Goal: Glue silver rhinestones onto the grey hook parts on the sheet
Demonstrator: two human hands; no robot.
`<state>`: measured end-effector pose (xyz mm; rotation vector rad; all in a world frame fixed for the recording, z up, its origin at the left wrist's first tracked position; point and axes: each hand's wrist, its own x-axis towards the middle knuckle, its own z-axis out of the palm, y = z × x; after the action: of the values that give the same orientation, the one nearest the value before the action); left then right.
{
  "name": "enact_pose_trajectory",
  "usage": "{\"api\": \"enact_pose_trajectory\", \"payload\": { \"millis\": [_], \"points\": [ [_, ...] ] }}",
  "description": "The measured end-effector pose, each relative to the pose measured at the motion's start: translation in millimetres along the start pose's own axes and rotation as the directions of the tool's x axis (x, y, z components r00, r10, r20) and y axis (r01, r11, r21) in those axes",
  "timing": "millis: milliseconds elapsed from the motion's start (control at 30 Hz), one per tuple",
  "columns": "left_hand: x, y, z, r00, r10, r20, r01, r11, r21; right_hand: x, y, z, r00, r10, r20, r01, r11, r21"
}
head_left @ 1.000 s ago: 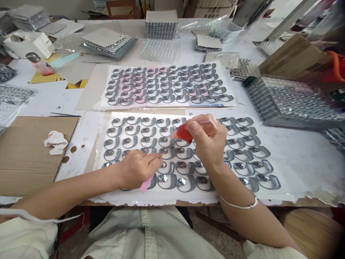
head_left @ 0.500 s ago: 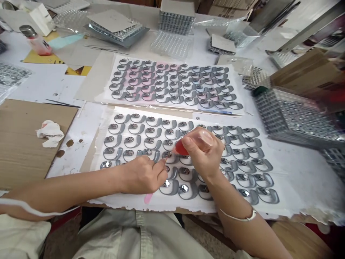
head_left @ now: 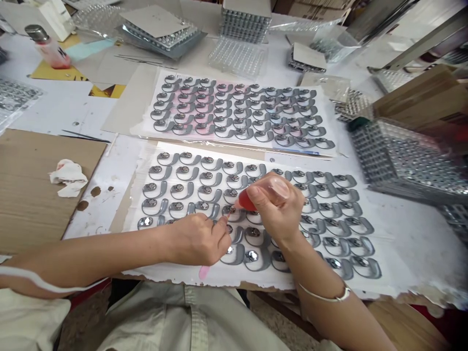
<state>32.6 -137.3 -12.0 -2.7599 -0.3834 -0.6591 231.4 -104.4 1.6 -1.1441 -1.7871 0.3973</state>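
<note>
My right hand (head_left: 278, 207) is wrapped round a small squeeze bottle of red liquid (head_left: 247, 201), nozzle pointing left and down at a grey hook-shaped piece with a round gem. My left hand (head_left: 200, 239) pinches a thin pink stick (head_left: 204, 271) whose tip meets the bottle's nozzle over that piece. Both hands hover over the near white sheet (head_left: 387, 243), which carries rows of these grey pieces (head_left: 183, 187).
A second sheet of grey pieces (head_left: 241, 109) lies behind. Brown cardboard (head_left: 32, 190) with a crumpled stained tissue (head_left: 68, 176) is at the left. Clear trays of gems (head_left: 402, 156) stand at the right, stacked trays (head_left: 244, 22) and another red bottle (head_left: 49, 48) at the back.
The view has tilted down and shifted a little. My hands have drawn closer together, and the bottle's nozzle has dropped lower toward the stick's tip.
</note>
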Motion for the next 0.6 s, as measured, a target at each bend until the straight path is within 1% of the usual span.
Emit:
{"api": "enact_pose_trajectory", "payload": {
  "millis": [167,367,600],
  "points": [
    [0.3,0.1,-0.1,1.000,-0.010,-0.009,0.010,1.000,0.004,0.1,1.2,-0.1,0.999,-0.022,-0.027,0.021,0.999,-0.040],
    [0.6,-0.4,-1.5,1.000,-0.006,-0.004,0.006,1.000,0.017,0.3,1.5,1.2,0.998,-0.039,-0.038,0.038,0.999,-0.028],
    [-1.2,0.2,0.0,1.000,0.010,0.028,-0.011,1.000,0.028,-0.6,2.2,1.0,0.999,-0.002,-0.052,0.001,1.000,-0.029]
  ]
}}
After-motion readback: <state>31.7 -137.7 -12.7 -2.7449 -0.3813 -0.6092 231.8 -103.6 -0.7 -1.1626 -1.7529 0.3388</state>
